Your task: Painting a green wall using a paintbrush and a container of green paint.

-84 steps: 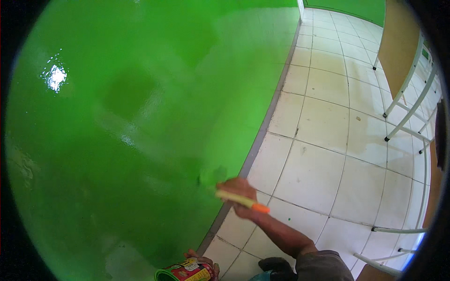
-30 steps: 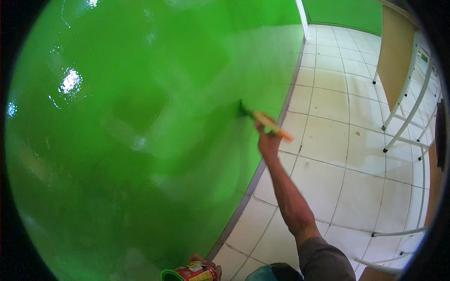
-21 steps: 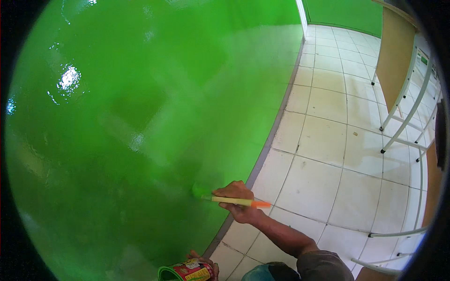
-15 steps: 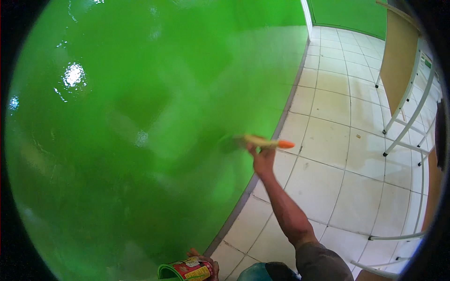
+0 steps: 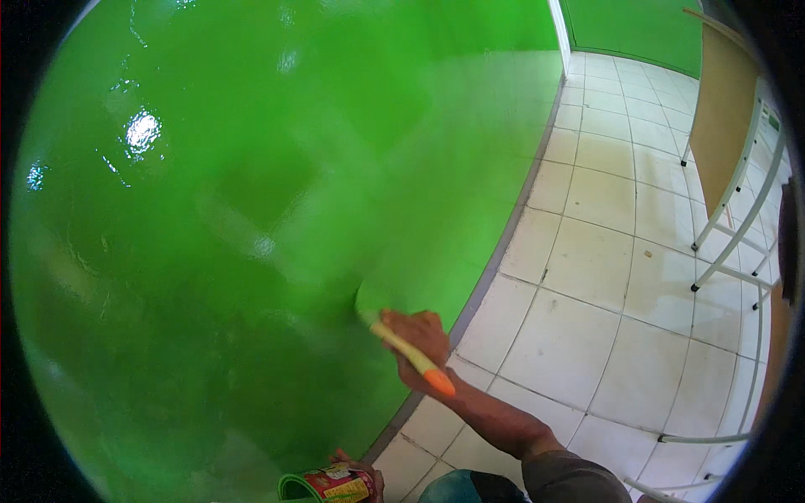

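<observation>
My right hand (image 5: 419, 339) grips a paintbrush (image 5: 404, 349) with a pale yellow, orange-tipped handle, its blurred green head at the glossy green wall (image 5: 210, 318) low in the middle of the view. My left hand (image 5: 366, 476), mostly hidden at the bottom edge, holds a red and yellow labelled tin (image 5: 331, 485) with green paint round its rim, beside the foot of the wall.
A grey strip (image 5: 483, 303) edges the wall along the white tiled floor (image 5: 553, 335). Chairs or desks with tan boards (image 5: 721, 117) and white metal legs (image 5: 738, 226) stand at the right. A green door or wall (image 5: 637, 29) is at the back; my teal-and-dark-clad knee (image 5: 453, 488) shows below.
Since half a second ago my right hand and the brush have moved down and left along the wall, after earlier back-and-forth swings. My left hand stays with the tin.
</observation>
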The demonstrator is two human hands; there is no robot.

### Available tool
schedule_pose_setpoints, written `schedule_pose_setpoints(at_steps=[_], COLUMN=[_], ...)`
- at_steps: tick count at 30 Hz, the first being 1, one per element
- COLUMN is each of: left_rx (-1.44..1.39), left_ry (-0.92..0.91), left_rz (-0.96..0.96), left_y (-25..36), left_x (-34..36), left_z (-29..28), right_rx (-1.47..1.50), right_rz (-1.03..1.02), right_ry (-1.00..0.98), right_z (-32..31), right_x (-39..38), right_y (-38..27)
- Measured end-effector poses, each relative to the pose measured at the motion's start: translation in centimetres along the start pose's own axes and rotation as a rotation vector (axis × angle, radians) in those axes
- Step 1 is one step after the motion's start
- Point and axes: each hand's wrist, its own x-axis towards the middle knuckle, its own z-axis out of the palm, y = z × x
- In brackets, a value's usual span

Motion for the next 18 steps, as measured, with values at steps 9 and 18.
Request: schedule_pose_setpoints(at_steps=[9, 18], left_rx=[0.152, -0.043], left_ry=[0.087, 0.130], left_rz=[0.076, 0.081], left_y=[-2.4, 0.1], left_x=[-0.4, -1.5], left_z=[1.5, 1.5], right_rx=[0.404, 0.226], right_rz=[0.552, 0.560], right_ry=[-0.217, 0.237], right_z=[0.1, -0.3], right_x=[4.7, 10.3], right_y=[4.4, 9.4])
